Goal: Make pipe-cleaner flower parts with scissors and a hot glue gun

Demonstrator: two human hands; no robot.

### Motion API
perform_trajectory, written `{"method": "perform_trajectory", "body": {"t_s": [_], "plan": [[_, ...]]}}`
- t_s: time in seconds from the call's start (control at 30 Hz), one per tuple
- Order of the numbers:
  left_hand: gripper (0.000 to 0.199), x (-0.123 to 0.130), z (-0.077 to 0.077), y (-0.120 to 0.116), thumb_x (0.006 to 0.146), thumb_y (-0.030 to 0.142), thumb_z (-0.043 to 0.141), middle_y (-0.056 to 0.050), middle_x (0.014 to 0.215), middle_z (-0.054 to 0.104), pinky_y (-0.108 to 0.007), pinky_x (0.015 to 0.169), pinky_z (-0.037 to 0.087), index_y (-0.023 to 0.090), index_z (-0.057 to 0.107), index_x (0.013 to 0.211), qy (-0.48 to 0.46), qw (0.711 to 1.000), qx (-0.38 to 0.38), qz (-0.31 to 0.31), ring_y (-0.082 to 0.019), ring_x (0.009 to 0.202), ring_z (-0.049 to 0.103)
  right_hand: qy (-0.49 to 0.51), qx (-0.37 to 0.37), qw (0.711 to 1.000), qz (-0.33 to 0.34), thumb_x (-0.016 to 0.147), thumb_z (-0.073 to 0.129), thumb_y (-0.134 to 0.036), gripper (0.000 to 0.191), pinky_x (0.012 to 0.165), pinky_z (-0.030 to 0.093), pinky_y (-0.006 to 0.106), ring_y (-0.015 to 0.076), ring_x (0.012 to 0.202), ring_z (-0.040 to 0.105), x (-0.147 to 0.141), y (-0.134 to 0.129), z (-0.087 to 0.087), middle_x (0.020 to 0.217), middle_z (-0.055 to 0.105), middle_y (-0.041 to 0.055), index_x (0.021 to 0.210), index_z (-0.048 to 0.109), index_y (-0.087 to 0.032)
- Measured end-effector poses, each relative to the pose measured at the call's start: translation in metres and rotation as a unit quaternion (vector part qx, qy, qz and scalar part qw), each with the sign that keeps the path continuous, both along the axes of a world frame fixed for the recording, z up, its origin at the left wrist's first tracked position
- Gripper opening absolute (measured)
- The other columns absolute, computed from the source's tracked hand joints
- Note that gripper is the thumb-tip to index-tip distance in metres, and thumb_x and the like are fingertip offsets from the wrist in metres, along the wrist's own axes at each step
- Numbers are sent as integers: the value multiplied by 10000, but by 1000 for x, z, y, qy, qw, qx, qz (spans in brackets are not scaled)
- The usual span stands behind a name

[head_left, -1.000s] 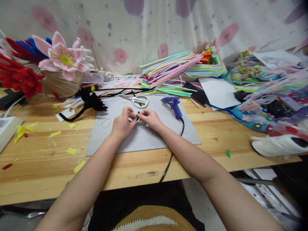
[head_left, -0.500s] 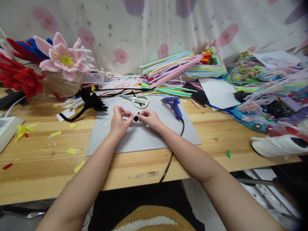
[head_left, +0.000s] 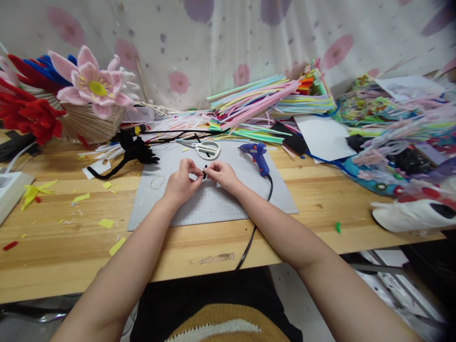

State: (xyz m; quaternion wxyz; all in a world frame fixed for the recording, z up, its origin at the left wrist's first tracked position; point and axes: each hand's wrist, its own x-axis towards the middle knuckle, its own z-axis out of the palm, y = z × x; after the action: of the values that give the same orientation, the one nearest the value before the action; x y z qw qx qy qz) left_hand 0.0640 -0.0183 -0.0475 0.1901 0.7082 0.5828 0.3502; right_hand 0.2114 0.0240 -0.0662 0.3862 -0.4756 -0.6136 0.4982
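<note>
Pinching small black piece (head_left: 204,174) narrowly in right-hand fingertips (head_left: 211,167) | meeting it with left hand (head_left: 182,184), thumb and fingers nearly together, firm grip there impossible to tell | held over gridded grey cutting mat (head_left: 213,209), nearer than white-handled scissors (head_left: 217,151), left of blue glue gun (head_left: 259,157)

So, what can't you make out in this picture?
All in the head view:
Small black strip-like piece: full shape, hidden by the left hand and right hand.
Thin black cable: part of its run, hidden under the right forearm.
White plastic block: cut off by the left edge.
</note>
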Motion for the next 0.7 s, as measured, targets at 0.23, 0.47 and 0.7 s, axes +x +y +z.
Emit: {"method": "perform_trajectory", "body": {"t_s": [0.23,0.47,0.7], "plan": [[330,5,-4,0,705,218,570,39,812,663,-217,537,424,231,302,897,13,999,36,25,-86,489,588,-6,17,1000,11,709,575,-305,176,455,361,188,59,455,443,-1,1,-2,555,544,-31,630,511,-161],[386,4,-5,4,672,194,580,39,739,642,-240,606,445,239,234,838,-85,994,41,62,-109,596,623,-25,97,993,56,706,556,-323,173,556,425,214,88,599,527,2,-4,-1,722,590,-4,770,559,-162],[406,4,-8,7,654,167,579,57,694,616,-269,686,458,244,217,820,-149,986,40,60,-111,647,624,-139,200,969,41,700,548,-217,53,629,409,224,97,642,518,0,-12,4,705,585,-5,725,554,-171]]}}
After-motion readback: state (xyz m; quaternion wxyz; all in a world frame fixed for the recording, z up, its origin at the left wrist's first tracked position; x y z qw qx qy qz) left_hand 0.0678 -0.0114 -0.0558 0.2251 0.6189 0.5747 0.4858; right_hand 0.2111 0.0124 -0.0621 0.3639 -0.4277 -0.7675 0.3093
